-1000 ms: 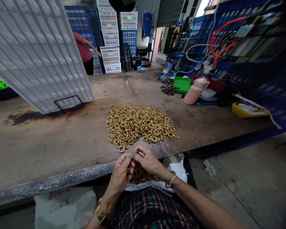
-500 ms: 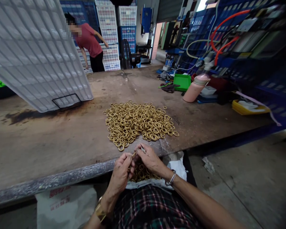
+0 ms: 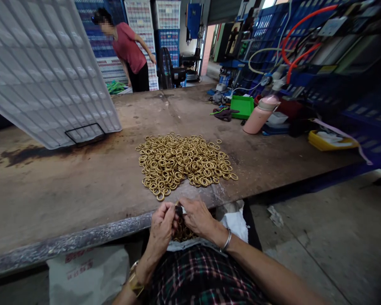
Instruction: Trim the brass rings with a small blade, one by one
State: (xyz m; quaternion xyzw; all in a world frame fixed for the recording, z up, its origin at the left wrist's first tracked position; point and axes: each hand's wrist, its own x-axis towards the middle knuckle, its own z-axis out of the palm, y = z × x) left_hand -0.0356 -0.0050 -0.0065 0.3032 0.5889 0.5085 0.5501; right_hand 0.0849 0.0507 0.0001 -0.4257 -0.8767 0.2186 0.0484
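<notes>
My left hand [image 3: 161, 224] is closed at the table's front edge, its fingers pinching a brass ring [image 3: 177, 203] that is mostly hidden. Close against it, my right hand [image 3: 199, 218] is closed around a small tool [image 3: 179, 211], of which a dark part and a pale metallic bit show. Its exact kind I cannot make out. Below both hands, more brass rings [image 3: 184, 233] lie in a pale sack on my lap. Just beyond the hands a wide heap of brass rings [image 3: 184, 161] is spread on the wooden table [image 3: 114, 182].
A tilted white plastic crate [image 3: 60, 76] stands at left. Toward the right are a pink bottle [image 3: 258, 117], a green tray [image 3: 242, 107], dark gloves [image 3: 224, 113] and a yellow tray [image 3: 330, 142]. A person [image 3: 131, 51] in a red shirt bends behind the table.
My right hand has turned and lowered slightly; its pointed metal tip no longer sticks up, and a dark part now shows between the hands. The person behind has shifted right.
</notes>
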